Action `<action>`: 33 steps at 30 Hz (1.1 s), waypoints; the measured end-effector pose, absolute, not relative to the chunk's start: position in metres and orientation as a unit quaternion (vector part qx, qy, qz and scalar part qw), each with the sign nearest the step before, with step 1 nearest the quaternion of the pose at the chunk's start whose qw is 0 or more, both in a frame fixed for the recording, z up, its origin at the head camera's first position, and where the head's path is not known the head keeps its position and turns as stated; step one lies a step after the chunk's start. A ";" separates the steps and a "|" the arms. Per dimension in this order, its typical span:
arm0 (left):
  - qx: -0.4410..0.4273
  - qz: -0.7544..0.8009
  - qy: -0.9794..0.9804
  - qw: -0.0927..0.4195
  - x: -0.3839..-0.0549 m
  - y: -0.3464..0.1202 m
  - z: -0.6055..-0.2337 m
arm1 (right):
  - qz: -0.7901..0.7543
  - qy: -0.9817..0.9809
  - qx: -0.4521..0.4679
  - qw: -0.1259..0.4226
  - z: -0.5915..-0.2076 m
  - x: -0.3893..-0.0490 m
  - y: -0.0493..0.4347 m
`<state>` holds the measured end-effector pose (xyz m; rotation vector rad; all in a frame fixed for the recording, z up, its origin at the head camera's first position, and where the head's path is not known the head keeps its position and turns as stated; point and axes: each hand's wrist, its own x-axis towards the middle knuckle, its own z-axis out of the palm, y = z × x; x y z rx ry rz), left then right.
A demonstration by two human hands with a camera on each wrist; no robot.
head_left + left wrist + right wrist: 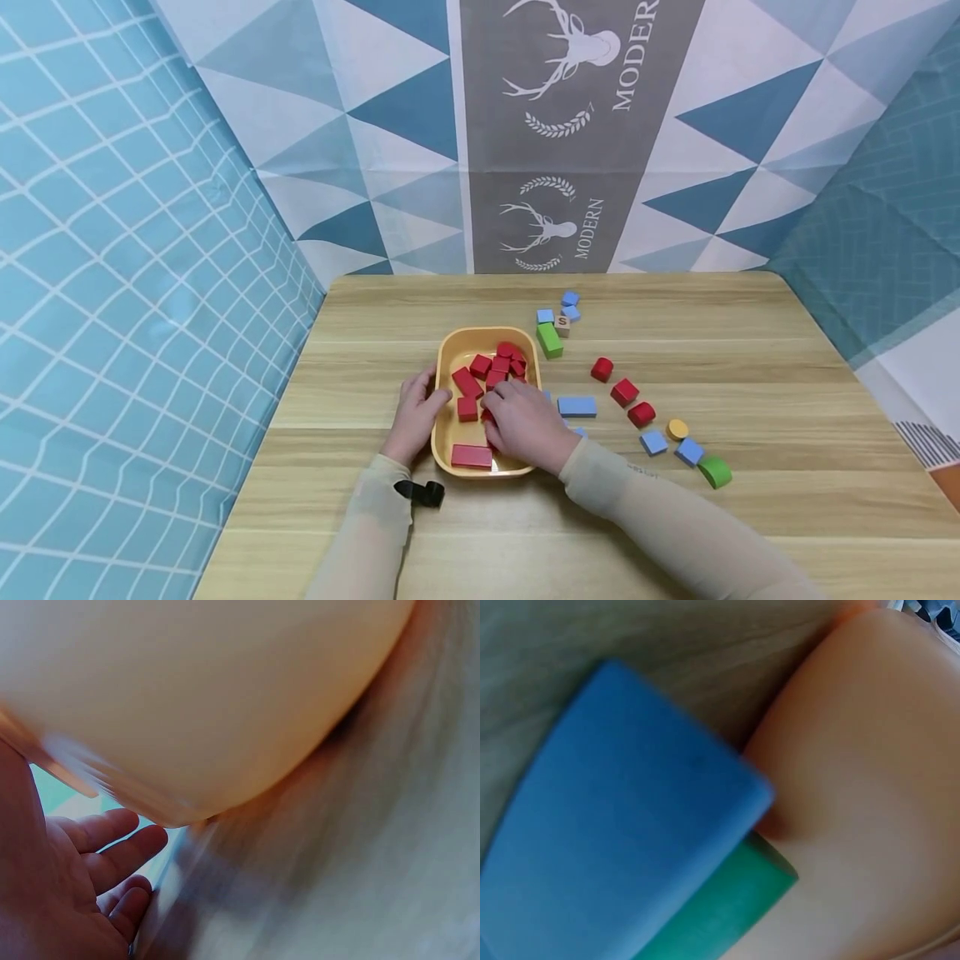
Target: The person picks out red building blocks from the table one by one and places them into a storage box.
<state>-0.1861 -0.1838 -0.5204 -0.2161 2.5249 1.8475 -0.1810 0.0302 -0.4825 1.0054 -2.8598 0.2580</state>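
An orange plastic tub (442,429) holds several red blocks, among them a long one (472,456) at its near end and a cube (467,409) near the middle. My left hand (412,411) holds the tub's left side, thumb over the rim. The left wrist view shows that hand's fingers (124,851) loosely bent beside the outer wall. Reaching over the right rim, my right hand (525,421) has its bent fingers and thumb at a small red block (487,414), mostly hidden beneath them. Against the tub's outer right side, a blue block (622,817) overlaps a green one (720,900).
Right of the tub lie a long blue block (577,407), red blocks (625,392), a yellow disc (677,429) and a green arch-shaped block (716,472). Behind stand a green block (550,340) and a wooden letter cube (562,326), with small blue blocks (571,298) around.
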 end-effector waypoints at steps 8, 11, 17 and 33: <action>-0.069 0.591 0.804 0.003 -0.186 -0.184 -0.518 | 0.077 -0.935 0.343 0.039 -0.482 -0.182 0.032; -0.067 0.590 0.804 0.002 -0.186 -0.183 -0.518 | 0.084 -0.934 0.345 0.037 -0.482 -0.183 0.033; -0.064 0.588 0.807 0.002 -0.187 -0.184 -0.519 | 0.102 -0.938 0.332 0.011 -0.482 -0.183 0.033; -0.066 0.582 0.811 0.009 -0.187 -0.183 -0.519 | 0.215 -0.917 0.335 -0.016 -0.480 -0.184 0.036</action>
